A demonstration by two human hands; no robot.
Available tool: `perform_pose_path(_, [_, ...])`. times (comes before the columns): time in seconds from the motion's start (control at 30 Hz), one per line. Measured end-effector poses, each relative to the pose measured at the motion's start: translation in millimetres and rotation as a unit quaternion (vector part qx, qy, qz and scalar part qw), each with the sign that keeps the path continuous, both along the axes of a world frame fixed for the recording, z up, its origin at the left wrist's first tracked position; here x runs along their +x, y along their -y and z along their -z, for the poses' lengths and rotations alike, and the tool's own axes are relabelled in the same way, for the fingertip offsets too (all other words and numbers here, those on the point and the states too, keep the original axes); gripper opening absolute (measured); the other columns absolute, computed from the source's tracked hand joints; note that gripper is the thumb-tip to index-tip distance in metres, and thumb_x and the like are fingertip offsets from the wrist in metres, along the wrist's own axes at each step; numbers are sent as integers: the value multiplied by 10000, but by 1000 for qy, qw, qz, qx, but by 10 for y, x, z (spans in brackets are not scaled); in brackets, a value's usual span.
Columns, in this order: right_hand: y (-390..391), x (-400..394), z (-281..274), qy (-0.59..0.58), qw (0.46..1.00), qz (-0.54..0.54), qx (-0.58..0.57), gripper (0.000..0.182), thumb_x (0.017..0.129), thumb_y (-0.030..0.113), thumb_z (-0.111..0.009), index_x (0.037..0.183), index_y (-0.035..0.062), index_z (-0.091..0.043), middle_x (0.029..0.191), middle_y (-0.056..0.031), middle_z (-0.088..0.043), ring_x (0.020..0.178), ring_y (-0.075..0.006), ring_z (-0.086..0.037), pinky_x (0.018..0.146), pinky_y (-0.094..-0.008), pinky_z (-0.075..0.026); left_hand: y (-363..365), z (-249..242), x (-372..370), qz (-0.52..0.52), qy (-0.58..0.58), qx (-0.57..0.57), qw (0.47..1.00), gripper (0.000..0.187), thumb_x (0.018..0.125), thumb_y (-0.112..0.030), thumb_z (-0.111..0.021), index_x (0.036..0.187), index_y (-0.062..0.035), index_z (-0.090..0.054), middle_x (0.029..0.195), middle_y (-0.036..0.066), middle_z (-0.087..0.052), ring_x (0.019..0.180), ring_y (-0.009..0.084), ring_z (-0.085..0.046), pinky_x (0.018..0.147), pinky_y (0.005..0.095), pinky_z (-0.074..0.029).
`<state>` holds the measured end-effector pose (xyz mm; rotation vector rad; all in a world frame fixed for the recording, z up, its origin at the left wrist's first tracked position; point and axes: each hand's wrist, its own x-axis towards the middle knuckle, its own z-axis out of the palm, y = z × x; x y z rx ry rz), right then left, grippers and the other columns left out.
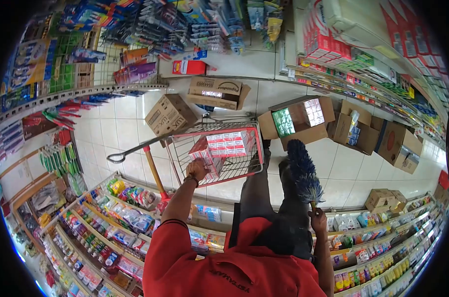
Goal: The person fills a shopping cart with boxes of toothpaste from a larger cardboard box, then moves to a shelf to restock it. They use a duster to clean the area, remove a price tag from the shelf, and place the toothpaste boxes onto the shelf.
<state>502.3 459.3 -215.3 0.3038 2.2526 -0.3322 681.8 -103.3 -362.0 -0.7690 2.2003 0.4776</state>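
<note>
My left hand (198, 169) reaches into a wire shopping cart (258, 148) with red trim. Its fingers curl over a shrink-wrapped pack of small red-and-white boxes (212, 166); the fingertips are partly hidden. Beside it in the cart lies a larger pack of similar boxes (227, 143). Down at my right side, my right hand (318, 220) is closed round the handle of a blue feather duster (303, 168), whose bristles point away from me over the floor.
Beyond the cart, a closed carton (170, 115) and a Pepsodent carton (215, 93) stand on the white tiles. Open cartons (297, 119) with packs inside line the floor to the right. Stocked shelves (368, 74) and hanging toothbrush packs (160, 29) surround the aisle.
</note>
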Motion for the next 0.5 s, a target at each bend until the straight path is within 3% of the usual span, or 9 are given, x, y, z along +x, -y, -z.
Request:
perform_pose_path(0.07, [-46,26,-41,-3,1000,5,-16,530,794,390,-734,1127,-19,-677,1010,-291,-685,1007,-448,-658,874,-496,-497,-46,15,9,-5,-104,-13,994,383,739,-390,-828,938,-93,-690,1050,160,-706,953,334,-694,790,450,-564])
perform_pose_path(0.1, [-53,38,-78,11,999,18,-26,513,799,382,-729,1119,-17,-681,1004,-288,-688,998,-451,-659,870,-496,-498,-76,-66,-103,-40,-10,10,999,290,759,-320,-799,885,-87,-681,1020,132,-699,951,326,-684,786,443,-560])
perform_pose_path(0.13, [-59,32,-104,24,999,31,-36,496,804,373,-724,1110,-15,-686,998,-284,-691,988,-455,-660,865,-496,-499,-100,-92,-101,-33,-11,12,999,290,759,-320,-799,885,-87,-681,1020,132,-699,951,326,-684,786,443,-560])
perform_pose_path(0.2, [-50,47,-182,36,998,39,-13,436,804,309,-746,1083,-22,-690,993,-304,-690,1000,-467,-662,851,-486,-504,-250,-151,-21,8,-141,-58,988,225,761,-258,-766,870,-86,-670,981,94,-687,938,328,-675,759,452,-554])
perform_pose_path(0.27, [-164,162,-142,26,999,34,6,433,808,332,-715,1086,0,-697,985,-271,-697,964,-460,-660,839,-489,-504,-319,-161,5,16,-166,-57,984,138,775,-195,-716,858,-92,-676,957,75,-676,930,326,-672,732,462,-549])
perform_pose_path(0.37, [-264,248,-167,29,999,36,0,446,808,332,-715,1109,3,-694,1008,-269,-699,984,-443,-665,856,-477,-503,-398,-121,40,-97,-181,-70,976,69,822,-124,-628,817,-93,-689,988,85,-692,823,363,-681,680,485,-541])
perform_pose_path(0.4, [-270,255,-161,22,999,43,-11,454,810,337,-714,1117,3,-694,1014,-268,-701,992,-439,-665,864,-474,-503,-367,-36,28,-111,-202,-82,970,92,799,-172,-695,845,-92,-702,932,99,-717,776,376,-686,656,483,-538])
perform_pose_path(0.47, [-209,177,-178,40,998,41,6,470,807,340,-720,1129,-2,-694,1050,-275,-698,1028,-438,-659,881,-469,-501,-324,188,102,-178,-245,22,953,221,755,-254,-789,852,-71,-712,816,123,-724,747,346,-702,645,461,-536])
perform_pose_path(0.5, [-195,162,-145,55,998,35,27,477,805,340,-724,1136,-3,-693,1067,-279,-694,1040,-439,-657,884,-471,-500,-285,233,25,-218,-199,56,954,284,719,-288,-827,841,-58,-713,778,133,-719,723,316,-704,631,440,-531])
